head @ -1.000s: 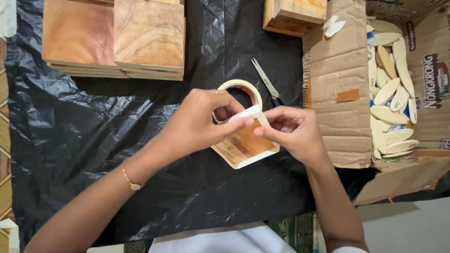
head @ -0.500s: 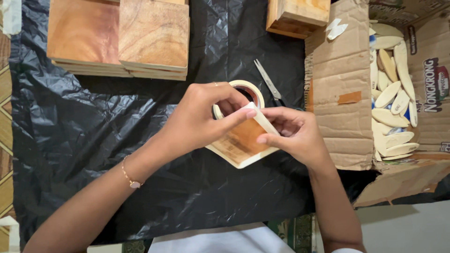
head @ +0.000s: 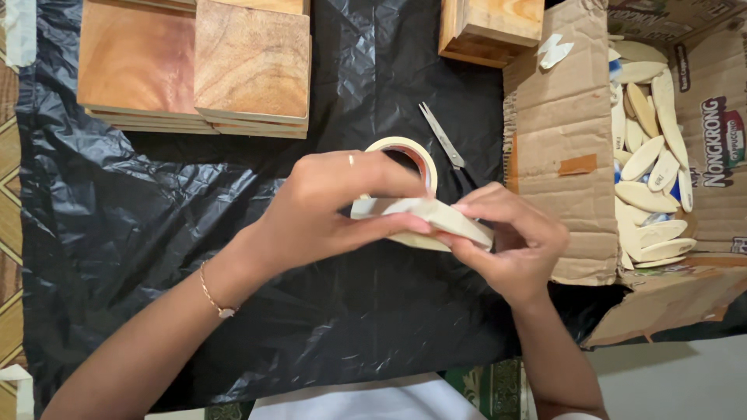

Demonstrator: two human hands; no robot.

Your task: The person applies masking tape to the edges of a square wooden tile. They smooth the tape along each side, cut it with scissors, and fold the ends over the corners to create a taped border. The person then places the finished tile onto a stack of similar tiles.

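Item: flat pale-wrapped square block (head: 436, 220) — held above the black crinkled plastic sheet (head: 117, 233), centre of scene. A second ago its brown face showed; now it is turned edge-on, so only the pale taped side faces up. Left hand (head: 331, 206) clamped on its left end, right hand (head: 510, 237) pinching its right end. Beige masking-tape roll (head: 405, 152) just beyond (partly hidden by fingers); grey scissors (head: 443, 144) to its right. Stacked wooden boards (head: 194, 66) far left; cardboard box (head: 556, 155) of pale oval pieces, right.

Home craft spot: wooden boards (head: 194, 66), scissors (head: 445, 144)
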